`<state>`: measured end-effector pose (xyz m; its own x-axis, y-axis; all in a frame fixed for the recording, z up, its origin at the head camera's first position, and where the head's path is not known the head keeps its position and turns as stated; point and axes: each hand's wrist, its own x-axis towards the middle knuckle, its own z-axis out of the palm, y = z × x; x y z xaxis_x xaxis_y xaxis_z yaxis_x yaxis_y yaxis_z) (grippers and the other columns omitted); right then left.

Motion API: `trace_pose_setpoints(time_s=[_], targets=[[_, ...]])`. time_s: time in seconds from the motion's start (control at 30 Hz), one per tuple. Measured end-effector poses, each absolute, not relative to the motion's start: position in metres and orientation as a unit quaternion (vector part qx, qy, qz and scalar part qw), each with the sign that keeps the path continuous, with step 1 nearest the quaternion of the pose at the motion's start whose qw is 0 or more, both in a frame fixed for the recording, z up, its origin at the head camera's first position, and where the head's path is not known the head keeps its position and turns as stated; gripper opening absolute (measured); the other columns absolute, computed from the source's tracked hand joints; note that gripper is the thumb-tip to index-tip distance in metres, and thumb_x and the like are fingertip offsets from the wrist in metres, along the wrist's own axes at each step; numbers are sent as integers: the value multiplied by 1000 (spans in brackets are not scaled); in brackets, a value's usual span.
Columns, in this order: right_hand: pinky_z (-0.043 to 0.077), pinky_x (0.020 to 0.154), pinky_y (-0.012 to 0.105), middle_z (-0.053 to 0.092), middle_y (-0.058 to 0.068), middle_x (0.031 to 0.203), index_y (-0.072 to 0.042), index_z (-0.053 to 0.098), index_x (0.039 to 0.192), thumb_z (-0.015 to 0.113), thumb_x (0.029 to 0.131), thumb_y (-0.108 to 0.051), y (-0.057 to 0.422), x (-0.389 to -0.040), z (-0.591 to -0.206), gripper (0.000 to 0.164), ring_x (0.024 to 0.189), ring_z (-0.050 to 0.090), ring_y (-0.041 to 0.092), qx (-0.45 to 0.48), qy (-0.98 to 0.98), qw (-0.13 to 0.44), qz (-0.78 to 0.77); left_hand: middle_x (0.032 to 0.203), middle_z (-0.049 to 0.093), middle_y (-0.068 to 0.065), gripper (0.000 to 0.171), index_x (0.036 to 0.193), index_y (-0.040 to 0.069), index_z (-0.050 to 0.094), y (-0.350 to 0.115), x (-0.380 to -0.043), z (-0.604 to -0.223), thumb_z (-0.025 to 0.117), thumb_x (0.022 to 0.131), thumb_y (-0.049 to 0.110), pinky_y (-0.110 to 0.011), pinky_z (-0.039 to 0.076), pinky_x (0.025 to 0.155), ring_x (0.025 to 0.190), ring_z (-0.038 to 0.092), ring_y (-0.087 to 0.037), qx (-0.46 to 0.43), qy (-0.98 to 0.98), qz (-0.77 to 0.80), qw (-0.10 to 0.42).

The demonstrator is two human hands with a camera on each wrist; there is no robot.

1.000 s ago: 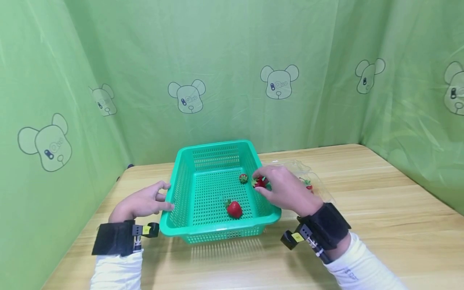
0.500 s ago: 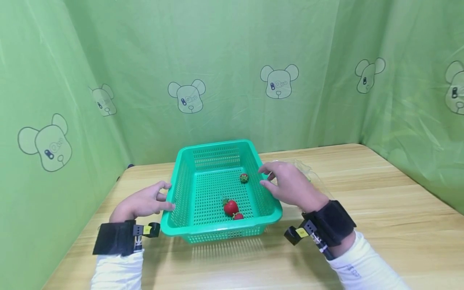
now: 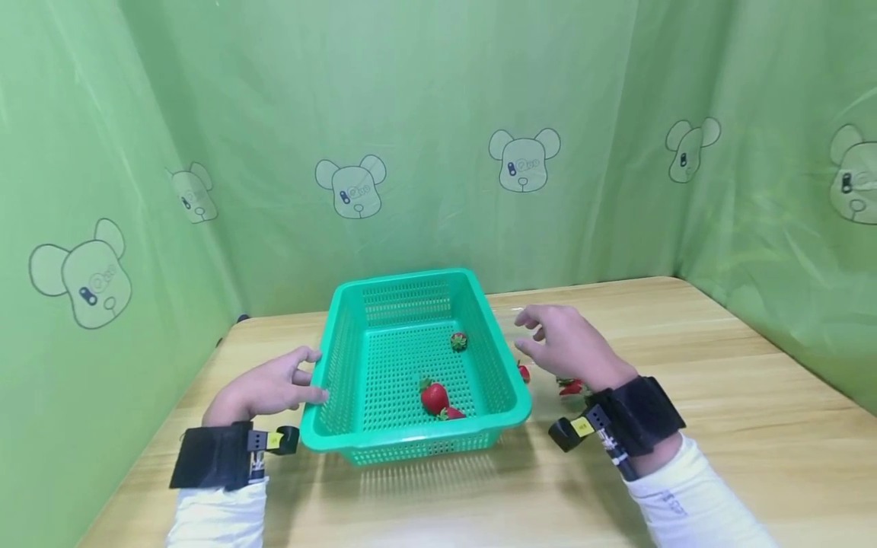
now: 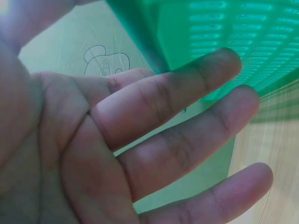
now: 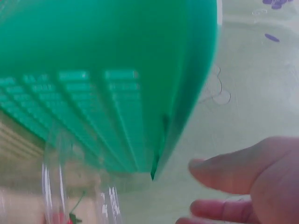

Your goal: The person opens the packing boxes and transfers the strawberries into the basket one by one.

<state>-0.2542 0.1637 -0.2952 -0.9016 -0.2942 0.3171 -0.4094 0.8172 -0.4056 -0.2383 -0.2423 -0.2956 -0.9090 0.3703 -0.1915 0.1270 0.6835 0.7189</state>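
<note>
A green plastic basket (image 3: 411, 435) stands on the table, with a strawberry (image 3: 435, 397), a second strawberry (image 3: 451, 413) beside it and a third strawberry (image 3: 458, 341) near its right wall. My left hand (image 3: 267, 384) holds the basket's left rim, thumb over the edge; in the left wrist view its other fingers (image 4: 163, 98) stretch along the outer wall. To the right of the basket my right hand (image 3: 572, 344) is raised with fingers loosely bent and nothing in them. Beneath it, a clear plastic box (image 5: 53, 177) is mostly hidden, with strawberries (image 3: 571, 387) showing.
The wooden table (image 3: 719, 426) extends to the right and in front of the basket. Green curtains (image 3: 438, 228) with bear-head prints hang behind and along both sides.
My right hand has let go of a strawberry, which now lies by the front one in the basket, and has drawn back right over the clear box. My left hand stays at the rim.
</note>
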Motion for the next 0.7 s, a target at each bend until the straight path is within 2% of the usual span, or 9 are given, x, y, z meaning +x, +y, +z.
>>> trace_pose_setpoints(time_s=[0.2,0.37,0.6,0.7], targets=[[51,82,56,61,29,115,1,59,118,64,89,-21,182,-259,-302,36,99,60,40,137,-967,33,214,130,50,-37,70,138,-5,26,-243,-239,-297,67,87,21,-60,45,91,107,58,-42,145,905,361,169],[48,82,60,58,32,117,2,57,119,64,88,-21,195,-268,-301,39,103,55,46,97,-976,13,192,133,45,-39,71,140,-2,25,-240,-245,-289,66,87,24,-61,42,95,105,58,-43,150,912,348,155],[52,73,51,64,25,105,5,59,115,68,84,-18,197,-267,-331,40,85,61,31,74,-978,-57,188,132,46,-39,72,138,-5,26,-245,-230,-304,68,86,23,-62,43,93,104,58,-44,131,908,351,186],[52,71,49,67,21,97,5,59,115,68,83,-16,198,-271,-334,40,78,62,27,68,-978,-57,187,131,48,-38,70,138,-4,27,-246,-232,-303,67,86,22,-61,43,94,105,58,-44,134,906,361,176]])
